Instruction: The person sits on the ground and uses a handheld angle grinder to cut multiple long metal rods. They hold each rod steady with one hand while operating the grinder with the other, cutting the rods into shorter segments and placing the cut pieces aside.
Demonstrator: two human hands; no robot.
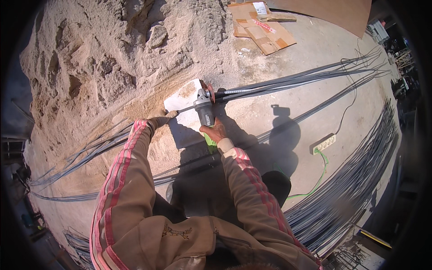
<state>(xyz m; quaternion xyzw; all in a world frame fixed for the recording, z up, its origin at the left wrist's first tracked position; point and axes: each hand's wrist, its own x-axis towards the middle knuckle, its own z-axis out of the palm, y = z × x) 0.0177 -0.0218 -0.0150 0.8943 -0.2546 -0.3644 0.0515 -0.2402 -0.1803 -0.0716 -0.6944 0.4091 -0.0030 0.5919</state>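
Both my hands are busy: the right hand (215, 131) has its grip wrapped round the grey angle grinder (204, 110), whose disc meets a bundle of steel rods (279, 83) on a pale slab (186, 118) beside the sand heap (112, 58). The left hand (161, 119) presses the rods; whether its fingers close round them I cannot tell
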